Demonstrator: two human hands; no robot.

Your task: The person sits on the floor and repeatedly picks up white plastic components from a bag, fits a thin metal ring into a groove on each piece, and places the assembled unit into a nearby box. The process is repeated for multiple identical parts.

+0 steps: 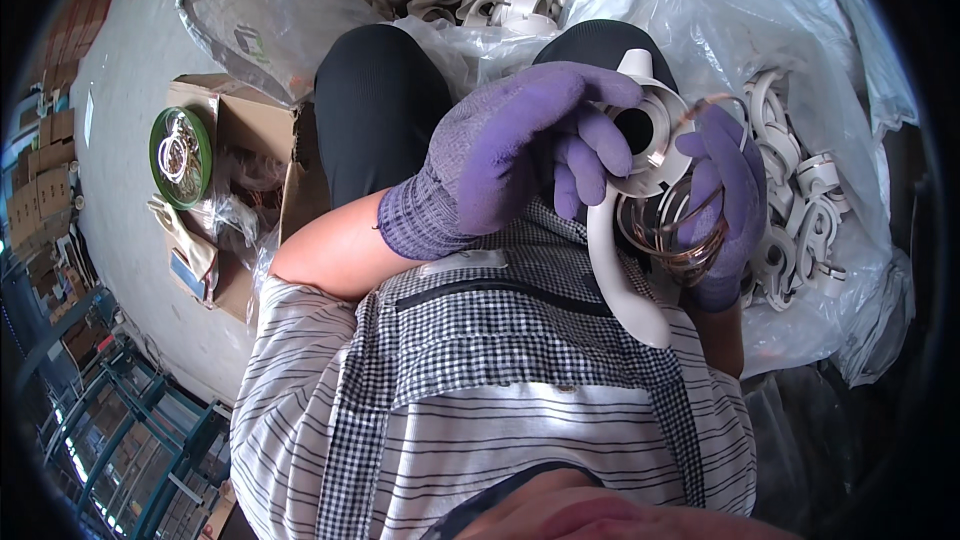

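Note:
In purple work gloves, both hands are raised over my lap. My left hand [530, 140] is closed on a white plastic part [628, 270], a round hollow collar with a short spout and a long curved handle hanging toward my apron. Its fingers curl against the collar's left side. A bunch of thin copper-coloured rings [690, 255] is held in my right hand [728, 190], just right of the collar. Another thin ring [715, 100] rises by the right fingertips, close to the collar's edge; whether it touches the collar I cannot tell.
Similar white parts fill a clear plastic-lined heap [520, 5] beyond my knees and another plastic bag [800, 200] at right. On my left stands an open cardboard box [295, 155], with a green round dish [155, 155] of rings and a pale glove [185, 235] on it.

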